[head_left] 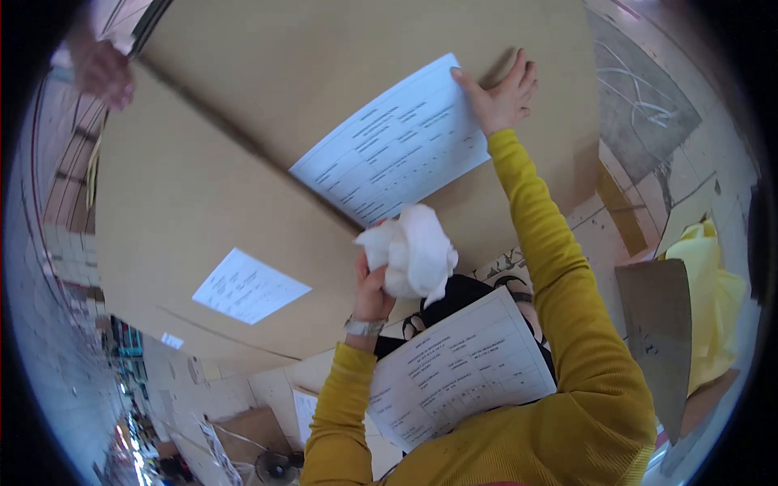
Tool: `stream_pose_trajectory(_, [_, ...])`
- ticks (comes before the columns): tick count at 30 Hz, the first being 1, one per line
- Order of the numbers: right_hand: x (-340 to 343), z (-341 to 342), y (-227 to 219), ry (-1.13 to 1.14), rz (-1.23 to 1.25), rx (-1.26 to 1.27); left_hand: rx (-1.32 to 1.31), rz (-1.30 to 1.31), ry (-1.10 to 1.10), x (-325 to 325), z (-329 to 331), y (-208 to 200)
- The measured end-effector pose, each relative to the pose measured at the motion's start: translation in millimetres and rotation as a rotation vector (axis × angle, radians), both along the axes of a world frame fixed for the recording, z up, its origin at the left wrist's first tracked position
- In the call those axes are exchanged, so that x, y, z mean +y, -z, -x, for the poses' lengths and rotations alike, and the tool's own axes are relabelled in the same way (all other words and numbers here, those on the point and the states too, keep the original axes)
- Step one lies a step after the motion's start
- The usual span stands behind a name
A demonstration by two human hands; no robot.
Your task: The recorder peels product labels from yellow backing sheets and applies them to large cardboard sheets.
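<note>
A large printed paper sheet (389, 150) lies slanted on the side of a big brown cardboard box (324, 49). My right hand (504, 93) rests at the sheet's upper right corner, fingers spread, thumb over the paper's edge. Below the sheet's lower edge, my left hand (373, 287) grips a bunched white cloth (413, 251); a bit of red shows beside the cloth. The cloth hides part of the left fingers. A second printed sheet (462, 364) lies against my body, between my forearms.
On the box's adjoining left face is a smaller printed label (250, 286). Another person's hand (104, 73) hangs by the box's far left corner. To the right, yellow sheeting (705, 300) sits behind a cardboard flap (655, 332). White strapping (648, 109) lies on the floor.
</note>
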State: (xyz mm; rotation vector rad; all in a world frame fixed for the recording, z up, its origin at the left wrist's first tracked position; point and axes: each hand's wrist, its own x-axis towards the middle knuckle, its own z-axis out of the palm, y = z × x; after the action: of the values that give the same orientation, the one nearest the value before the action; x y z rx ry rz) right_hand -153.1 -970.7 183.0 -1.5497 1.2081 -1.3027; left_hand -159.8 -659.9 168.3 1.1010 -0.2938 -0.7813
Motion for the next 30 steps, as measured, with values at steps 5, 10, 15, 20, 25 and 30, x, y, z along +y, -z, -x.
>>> stream_pose_trajectory(5, [62, 56, -24, -1.208, 0.708, -0.001, 0.076, 0.11, -0.138, 4, -14, 8])
stream_pose_trajectory(10, [147, 112, -13, -1.313, 0.159, -0.175, -0.242, 0.006, -0.02, -3, 4, 4])
stream_pose_trajectory(15, [117, 172, 46, -0.822, 0.011, -0.268, -0.905, -0.569, 0.354, 46, 7, -36])
stream_pose_trajectory(20, [38, 296, 171, -0.399, -0.074, 0.01, -1.16, -0.674, -0.163, 155, 31, -80])
stream_pose_trajectory(25, [55, 412, 304, -0.264, -0.134, 0.541, -0.606, -0.941, -0.463, 190, 111, -42])
stream_pose_trajectory(30, [33, 385, 307, -0.476, 0.0, 0.661, -0.909, -0.981, -0.598, 158, 155, -26])
